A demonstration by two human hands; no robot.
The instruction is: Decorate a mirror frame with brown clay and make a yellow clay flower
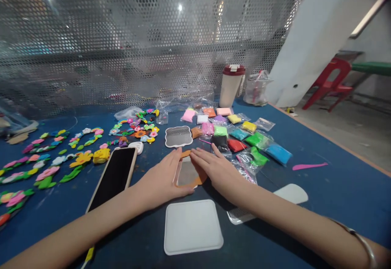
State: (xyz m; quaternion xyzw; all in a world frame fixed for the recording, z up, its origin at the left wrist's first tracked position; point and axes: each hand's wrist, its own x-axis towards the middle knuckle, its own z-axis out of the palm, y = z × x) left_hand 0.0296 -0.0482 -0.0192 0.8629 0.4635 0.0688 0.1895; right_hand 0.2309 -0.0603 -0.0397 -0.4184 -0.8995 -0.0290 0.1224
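Observation:
A small mirror [186, 173] with a strip of orange clay [200, 179] along its edge lies on the table between my hands. My left hand [165, 175] grips its left side, fingertips at the far edge and thumb along the near edge. The fingers of my right hand [218, 170] are stretched out over the clay on the right edge, with the thumb raised apart. My fingers hide parts of the rim. Closer to me lies a white rounded square plate [193, 227]. Beyond my hands is a wavy-edged mirror [179, 136] with a white frame.
Several bagged coloured clays [236, 134] lie ahead right, near a cup [232, 86]. A white comb [291, 193] lies under my right forearm, and a pink tool [309, 166] farther right. Left are a phone [114, 175] and clay flower pieces [81, 159]. A perforated metal screen [137, 41] stands behind.

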